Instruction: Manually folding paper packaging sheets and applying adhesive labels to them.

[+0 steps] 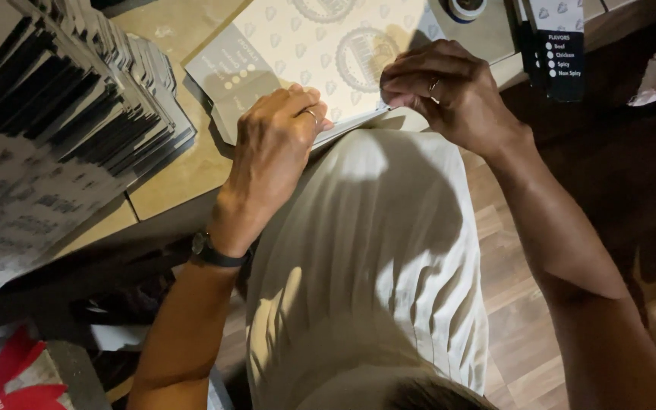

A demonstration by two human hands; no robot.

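I see both hands, left hand (275,144) and right hand (442,91), pinching the flat carton (320,53) at top centre; uneven pressure could skew the fold or nudge the stack (62,114) upper left.
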